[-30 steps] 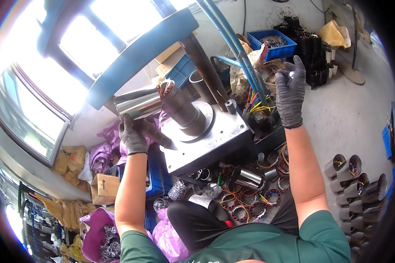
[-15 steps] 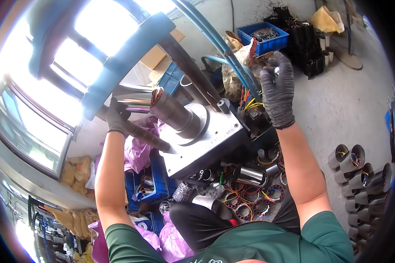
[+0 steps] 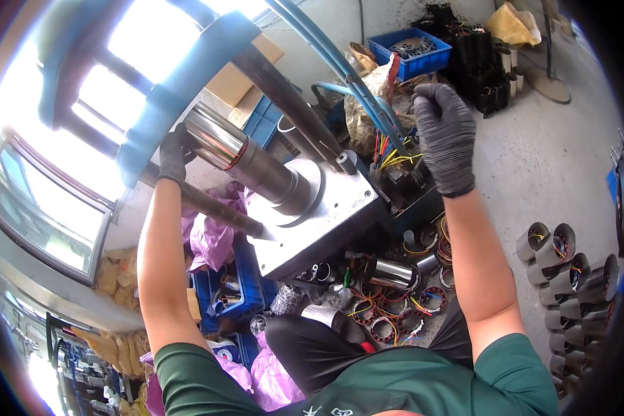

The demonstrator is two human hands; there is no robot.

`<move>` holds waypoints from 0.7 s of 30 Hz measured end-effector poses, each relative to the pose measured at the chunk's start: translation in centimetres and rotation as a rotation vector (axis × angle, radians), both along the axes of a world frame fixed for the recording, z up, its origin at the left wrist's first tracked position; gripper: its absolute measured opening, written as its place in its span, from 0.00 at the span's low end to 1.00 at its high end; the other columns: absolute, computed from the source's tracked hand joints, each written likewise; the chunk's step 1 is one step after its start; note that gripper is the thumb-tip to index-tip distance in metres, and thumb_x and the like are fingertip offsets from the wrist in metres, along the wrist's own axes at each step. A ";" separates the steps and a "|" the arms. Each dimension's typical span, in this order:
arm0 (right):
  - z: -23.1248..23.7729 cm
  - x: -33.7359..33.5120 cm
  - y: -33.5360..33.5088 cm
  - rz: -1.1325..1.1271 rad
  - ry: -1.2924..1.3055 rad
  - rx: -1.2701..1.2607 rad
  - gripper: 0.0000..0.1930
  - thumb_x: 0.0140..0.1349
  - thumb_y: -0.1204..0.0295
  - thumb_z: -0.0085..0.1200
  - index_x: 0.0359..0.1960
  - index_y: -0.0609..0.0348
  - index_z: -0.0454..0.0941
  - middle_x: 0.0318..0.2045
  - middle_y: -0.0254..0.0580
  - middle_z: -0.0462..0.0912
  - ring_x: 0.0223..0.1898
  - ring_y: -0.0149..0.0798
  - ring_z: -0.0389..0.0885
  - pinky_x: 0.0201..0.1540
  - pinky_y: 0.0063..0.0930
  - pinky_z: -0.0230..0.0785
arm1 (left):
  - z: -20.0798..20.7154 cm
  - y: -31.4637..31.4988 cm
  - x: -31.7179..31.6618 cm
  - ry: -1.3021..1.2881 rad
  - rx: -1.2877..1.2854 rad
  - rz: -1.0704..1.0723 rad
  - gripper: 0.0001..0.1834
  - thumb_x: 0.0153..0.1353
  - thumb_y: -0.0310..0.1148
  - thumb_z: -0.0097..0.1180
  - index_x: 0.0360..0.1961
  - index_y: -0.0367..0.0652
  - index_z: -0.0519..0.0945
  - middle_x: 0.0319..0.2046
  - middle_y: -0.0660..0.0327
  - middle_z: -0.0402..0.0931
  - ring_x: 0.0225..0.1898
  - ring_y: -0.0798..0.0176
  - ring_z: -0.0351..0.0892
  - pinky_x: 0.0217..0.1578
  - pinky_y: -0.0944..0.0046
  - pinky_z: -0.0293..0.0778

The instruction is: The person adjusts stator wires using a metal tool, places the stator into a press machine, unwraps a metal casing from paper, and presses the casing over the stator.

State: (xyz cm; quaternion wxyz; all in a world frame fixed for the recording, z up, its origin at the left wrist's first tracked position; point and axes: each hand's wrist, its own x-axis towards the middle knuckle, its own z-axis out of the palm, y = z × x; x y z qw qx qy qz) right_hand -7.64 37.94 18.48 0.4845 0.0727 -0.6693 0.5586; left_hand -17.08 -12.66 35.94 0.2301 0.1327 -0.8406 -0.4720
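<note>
A shiny metal cylinder point(image 3: 217, 133) stands end to end on a dark cylindrical post point(image 3: 270, 182), with a thin red ring at the seam. My gloved left hand point(image 3: 173, 154) grips the cylinder's upper left side, its fingers partly hidden. The post rises from a round plate on the press's pale metal bed point(image 3: 319, 225). Above the cylinder is the blue press crosspiece point(image 3: 187, 90). My gloved right hand point(image 3: 446, 142) is raised beside the blue pipes point(image 3: 357, 83), fingers curled closed; what they hold is hidden.
Stators with coloured wires point(image 3: 383, 329) lie below the press, near my legs. Dark cylindrical housings point(image 3: 558, 298) stand in rows on the right floor. A blue crate point(image 3: 412, 59) of metal parts sits at the back, and another blue crate point(image 3: 232, 308) stands left of the press.
The shiny cylinder has gone from tilted, with windings showing at its end, to lined up with the post. My left hand has moved up; my right fingers have closed further.
</note>
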 end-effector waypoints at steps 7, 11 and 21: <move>1.7 1.8 1.2 0.027 -0.036 0.165 0.03 0.67 0.77 0.58 0.40 0.62 0.82 0.33 0.47 0.86 0.33 0.40 0.86 0.42 0.32 0.80 | 0.1 1.5 1.5 0.050 -0.229 -0.109 0.18 0.65 0.47 0.58 0.28 0.44 0.82 0.29 0.63 0.81 0.37 0.65 0.80 0.37 0.59 0.79; 1.9 2.0 1.3 0.068 -0.116 0.169 0.03 0.67 0.78 0.58 0.40 0.62 0.82 0.31 0.45 0.86 0.31 0.37 0.85 0.40 0.31 0.80 | -1.5 -0.3 1.0 0.190 -0.151 -0.172 0.17 0.66 0.49 0.61 0.32 0.46 0.79 0.29 0.65 0.80 0.35 0.67 0.78 0.39 0.62 0.76; 1.7 2.1 1.8 0.135 -0.198 0.303 0.04 0.65 0.75 0.61 0.37 0.62 0.82 0.30 0.48 0.84 0.31 0.40 0.84 0.39 0.34 0.78 | -2.4 -1.3 0.6 0.235 -0.297 -0.157 0.16 0.67 0.46 0.63 0.35 0.41 0.82 0.30 0.66 0.80 0.37 0.68 0.71 0.46 0.66 0.68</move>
